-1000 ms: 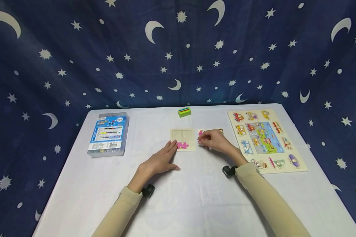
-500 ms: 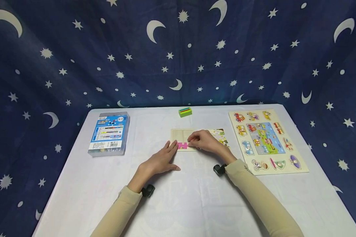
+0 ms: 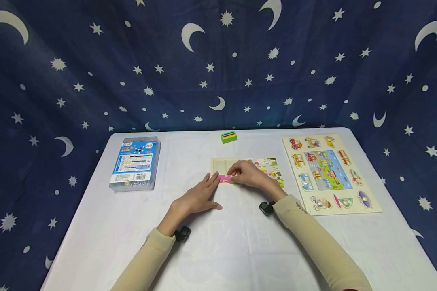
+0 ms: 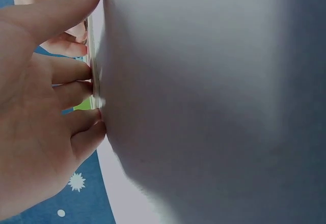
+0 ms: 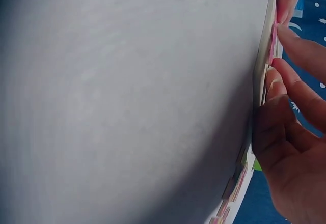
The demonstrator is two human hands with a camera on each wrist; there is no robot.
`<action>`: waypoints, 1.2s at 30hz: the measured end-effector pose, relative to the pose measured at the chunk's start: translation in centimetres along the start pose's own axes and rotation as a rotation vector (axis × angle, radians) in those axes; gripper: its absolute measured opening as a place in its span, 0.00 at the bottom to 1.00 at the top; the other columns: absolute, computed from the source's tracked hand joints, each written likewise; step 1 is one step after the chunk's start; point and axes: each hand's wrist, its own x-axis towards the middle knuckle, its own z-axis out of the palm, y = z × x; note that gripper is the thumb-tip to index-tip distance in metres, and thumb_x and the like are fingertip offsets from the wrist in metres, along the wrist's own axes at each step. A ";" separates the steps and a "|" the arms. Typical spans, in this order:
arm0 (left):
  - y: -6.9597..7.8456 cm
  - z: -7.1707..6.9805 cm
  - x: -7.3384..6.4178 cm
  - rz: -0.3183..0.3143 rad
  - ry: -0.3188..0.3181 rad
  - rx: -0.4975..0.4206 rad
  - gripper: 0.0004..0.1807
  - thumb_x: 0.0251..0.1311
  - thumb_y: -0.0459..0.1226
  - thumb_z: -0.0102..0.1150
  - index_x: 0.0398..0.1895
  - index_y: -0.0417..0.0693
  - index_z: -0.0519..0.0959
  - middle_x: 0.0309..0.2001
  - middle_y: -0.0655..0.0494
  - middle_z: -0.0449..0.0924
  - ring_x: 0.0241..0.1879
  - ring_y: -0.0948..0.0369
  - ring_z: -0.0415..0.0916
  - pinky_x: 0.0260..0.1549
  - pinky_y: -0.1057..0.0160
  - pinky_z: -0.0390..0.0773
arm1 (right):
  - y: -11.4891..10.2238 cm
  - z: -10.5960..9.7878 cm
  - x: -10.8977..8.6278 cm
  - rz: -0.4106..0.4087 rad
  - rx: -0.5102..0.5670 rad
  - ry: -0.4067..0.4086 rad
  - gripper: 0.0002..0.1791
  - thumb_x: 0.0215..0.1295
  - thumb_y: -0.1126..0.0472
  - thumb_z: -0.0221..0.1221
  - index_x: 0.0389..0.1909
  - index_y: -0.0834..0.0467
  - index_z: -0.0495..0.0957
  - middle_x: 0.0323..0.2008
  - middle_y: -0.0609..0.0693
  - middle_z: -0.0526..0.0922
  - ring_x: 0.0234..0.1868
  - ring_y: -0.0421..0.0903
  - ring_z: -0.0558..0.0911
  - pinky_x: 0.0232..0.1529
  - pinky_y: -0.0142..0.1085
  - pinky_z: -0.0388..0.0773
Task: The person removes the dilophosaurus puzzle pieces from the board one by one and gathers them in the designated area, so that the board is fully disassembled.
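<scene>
A small wooden puzzle tray [image 3: 218, 165] lies mid-table, with pink jigsaw pieces [image 3: 223, 177] along its near edge. My left hand [image 3: 198, 198] rests at the tray's near left corner, fingers extended and thumb spread away; in the left wrist view its fingertips line the tray's edge. Over the tray's right part, my right hand [image 3: 250, 173] pinches a puzzle piece at the end of the pink row, the piece mostly hidden by the fingers. The right wrist view shows pink [image 5: 274, 43] at the rim beside those fingertips. More jigsaw pieces [image 3: 271, 163] lie together right of the tray, partly behind the hand.
A clear plastic case with a blue label [image 3: 134, 161] stands at the left. A green block with coloured strips [image 3: 228, 137] sits near the far edge. On the right lies a large wooden peg puzzle board [image 3: 331, 173]. A dark star-patterned cloth [image 3: 167, 93] hangs behind the white table [image 3: 225, 250].
My right hand has moved left from the loose pieces to the tray, bringing a piece to the pink row, and the pieces at right are now uncovered. My left hand stays put.
</scene>
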 end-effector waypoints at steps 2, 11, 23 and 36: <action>0.0 0.0 -0.1 0.003 0.004 -0.004 0.55 0.62 0.52 0.70 0.83 0.40 0.49 0.84 0.47 0.41 0.83 0.44 0.39 0.76 0.44 0.58 | -0.1 0.1 0.1 0.010 -0.009 -0.002 0.11 0.59 0.64 0.70 0.42 0.62 0.87 0.31 0.49 0.83 0.33 0.40 0.76 0.37 0.31 0.72; -0.1 0.0 0.1 0.000 -0.010 0.002 0.56 0.64 0.54 0.68 0.83 0.42 0.46 0.85 0.49 0.39 0.83 0.46 0.37 0.77 0.45 0.56 | -0.2 0.4 0.3 0.067 -0.019 -0.017 0.12 0.60 0.62 0.72 0.44 0.61 0.86 0.34 0.49 0.83 0.35 0.42 0.76 0.39 0.32 0.72; -0.1 -0.1 0.0 -0.005 -0.004 -0.013 0.57 0.63 0.54 0.68 0.83 0.40 0.46 0.85 0.49 0.39 0.83 0.47 0.36 0.78 0.47 0.54 | -0.4 0.3 0.2 0.049 -0.008 0.007 0.10 0.58 0.65 0.71 0.38 0.59 0.82 0.31 0.49 0.82 0.33 0.42 0.76 0.38 0.33 0.72; 0.0 -0.1 0.0 -0.024 -0.010 -0.016 0.56 0.63 0.53 0.69 0.83 0.41 0.47 0.85 0.51 0.38 0.83 0.48 0.37 0.78 0.47 0.56 | 0.2 -0.7 -0.6 0.001 0.137 0.040 0.04 0.64 0.70 0.62 0.38 0.61 0.82 0.28 0.50 0.82 0.27 0.40 0.77 0.28 0.30 0.76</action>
